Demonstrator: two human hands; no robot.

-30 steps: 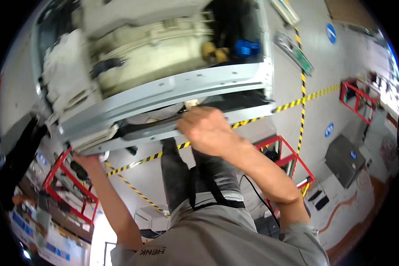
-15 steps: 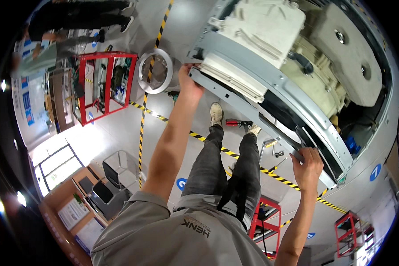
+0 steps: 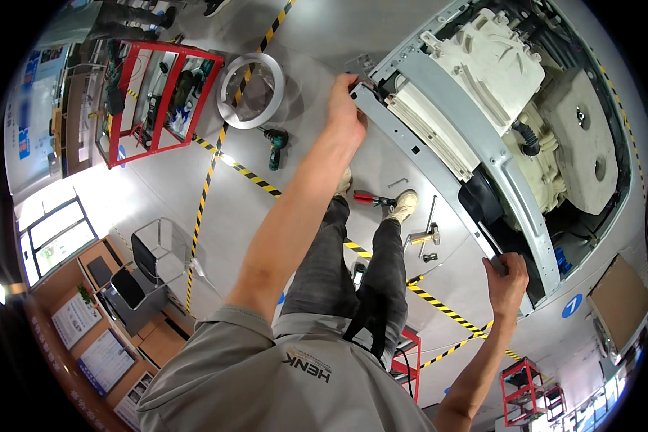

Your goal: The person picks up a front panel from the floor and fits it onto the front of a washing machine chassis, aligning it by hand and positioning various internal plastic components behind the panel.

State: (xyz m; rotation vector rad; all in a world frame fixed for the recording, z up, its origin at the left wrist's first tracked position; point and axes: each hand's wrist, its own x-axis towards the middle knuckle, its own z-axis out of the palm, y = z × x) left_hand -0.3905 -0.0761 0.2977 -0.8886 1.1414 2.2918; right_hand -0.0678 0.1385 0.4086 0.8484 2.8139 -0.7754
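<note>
An opened washing machine stands at the upper right, with its white plastic housing (image 3: 475, 68), a pale concrete weight (image 3: 579, 137) and a grey metal crossbar (image 3: 475, 133) showing. Along its near side runs a grey sheet-metal front panel (image 3: 417, 150), seen nearly edge-on. My left hand (image 3: 347, 111) is closed round the panel's far left corner. With bent fingers, my right hand (image 3: 507, 284) grips the same panel near its other end. Between panel and crossbar, part of the dark interior (image 3: 481, 200) is visible.
On the floor lie red-handled pliers (image 3: 371, 199), a hammer (image 3: 426, 236), a hex key (image 3: 398, 183) and a green power drill (image 3: 275, 147). A grey ring (image 3: 275, 90) lies further left, beside a red tool cart (image 3: 216, 57). Chairs (image 3: 142, 259) stand at lower left.
My view has shifted, so machine, panel and hands sit further right. Both hands keep their hold on the panel. More of the floor tools shows, and the drill has come into plainer sight.
</note>
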